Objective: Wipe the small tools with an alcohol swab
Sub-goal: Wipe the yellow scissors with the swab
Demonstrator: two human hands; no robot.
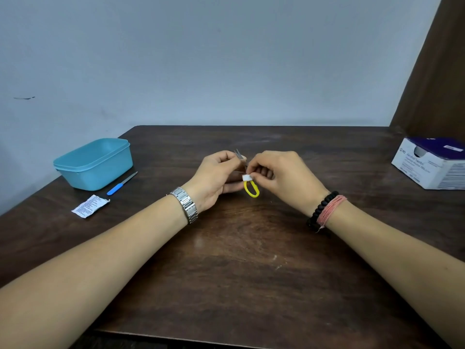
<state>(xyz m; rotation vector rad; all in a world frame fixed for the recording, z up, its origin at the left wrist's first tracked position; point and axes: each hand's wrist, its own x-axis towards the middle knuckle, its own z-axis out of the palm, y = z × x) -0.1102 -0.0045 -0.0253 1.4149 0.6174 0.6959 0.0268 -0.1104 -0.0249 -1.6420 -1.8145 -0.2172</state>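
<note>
Dark wooden table [239, 248], both forearms reaching over it from the near edge toward its centre. Left hand [214, 181], fingers curled, grips small yellow-handled scissors [251, 188] above the table's centre, metal tips pointing away. Right hand [281, 178], wrist raised, pinches a white alcohol swab [246, 177] against the scissors near the handle loop. Left of the hands: teal plastic container [94, 163], blue-handled nail file [122, 183], torn swab wrapper [90, 206]. Right edge: swab box [431, 162].

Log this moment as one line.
left hand holds scissors | right hand pinches swab at handle | nail file on table
</note>
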